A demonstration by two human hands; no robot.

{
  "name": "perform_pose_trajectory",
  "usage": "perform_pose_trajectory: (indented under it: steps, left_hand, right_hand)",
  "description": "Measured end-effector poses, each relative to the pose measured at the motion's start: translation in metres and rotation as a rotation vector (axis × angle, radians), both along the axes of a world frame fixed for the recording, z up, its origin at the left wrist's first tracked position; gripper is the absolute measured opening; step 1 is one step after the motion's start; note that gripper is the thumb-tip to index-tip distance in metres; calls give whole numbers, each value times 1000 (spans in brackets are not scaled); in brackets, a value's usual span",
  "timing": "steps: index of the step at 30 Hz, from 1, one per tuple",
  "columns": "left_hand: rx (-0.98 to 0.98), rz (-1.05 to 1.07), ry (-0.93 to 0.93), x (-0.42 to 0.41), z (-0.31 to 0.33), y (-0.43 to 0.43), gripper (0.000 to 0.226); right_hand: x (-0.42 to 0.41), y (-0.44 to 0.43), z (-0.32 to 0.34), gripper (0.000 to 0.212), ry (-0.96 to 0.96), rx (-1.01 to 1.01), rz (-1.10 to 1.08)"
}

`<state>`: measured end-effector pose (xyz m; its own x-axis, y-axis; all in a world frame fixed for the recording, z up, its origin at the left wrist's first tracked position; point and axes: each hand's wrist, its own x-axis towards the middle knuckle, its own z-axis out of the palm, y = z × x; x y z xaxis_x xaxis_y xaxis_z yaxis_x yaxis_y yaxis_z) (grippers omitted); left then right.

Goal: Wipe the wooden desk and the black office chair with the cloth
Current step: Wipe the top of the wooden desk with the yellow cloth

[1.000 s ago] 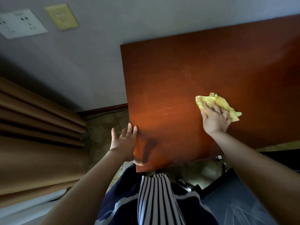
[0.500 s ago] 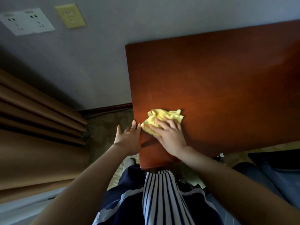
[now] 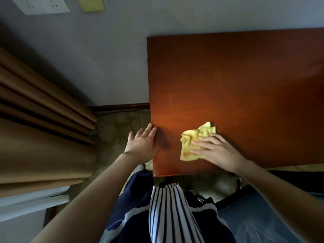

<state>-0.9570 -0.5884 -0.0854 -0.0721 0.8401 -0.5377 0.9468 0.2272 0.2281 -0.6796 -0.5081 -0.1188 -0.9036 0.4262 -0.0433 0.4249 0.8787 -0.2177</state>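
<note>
Our right hand presses the yellow cloth flat on the desk near its front-left corner, fingers straight and spread. Left hand rests open on the side edge. Risk: the bunched cloth slips off the edge, missing the corner.

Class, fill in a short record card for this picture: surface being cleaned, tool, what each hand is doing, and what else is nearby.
Surface: wooden desk, reddish-brown top, set against the wall
Tool: yellow cloth, crumpled, lying near the desk's front left corner
Right hand: fingers flat on the cloth, pressing it to the desk
Left hand: open, fingertips resting at the desk's left edge
Nearby: brown curtain at left; wall sockets above
Chair: only a dark part shows at lower right
</note>
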Motion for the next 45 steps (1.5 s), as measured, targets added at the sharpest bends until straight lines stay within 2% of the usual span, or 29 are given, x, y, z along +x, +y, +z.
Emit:
perform_pose_trajectory:
  steps: [7, 12, 16, 19, 26, 31, 35, 41, 45]
  left_hand:
    - [110, 112, -63, -16, 2, -22, 66]
    - [114, 187, -53, -25, 6, -32, 63]
    - [78, 215, -60, -26, 10, -33, 64]
    - [95, 215, -54, -25, 10, -26, 61]
    - [131, 190, -78, -12, 6, -2, 57]
    - [65, 47, -39, 10, 2, 10, 73]
    - [-9, -24, 4, 28, -1, 15, 85]
    - [-102, -85, 141, 50, -3, 23, 86]
    - [-120, -119, 216, 59, -3, 28, 87]
  right_hand:
    - [-66, 56, 9, 45, -162, -15, -227]
    - [-126, 77, 9, 45, -253, -86, -353]
    - [-152, 53, 3, 45, -210, -132, -498]
    - [-151, 28, 0, 44, -151, -125, -400]
    - [-108, -41, -4, 35, 32, -103, -120]
    - [-63, -77, -9, 31, 107, -25, -76]
    - [-16, -97, -16, 34, 158, -48, -229]
    - [58, -105, -16, 38, 144, 3, -630]
    - [109, -86, -13, 30, 105, 22, -838]
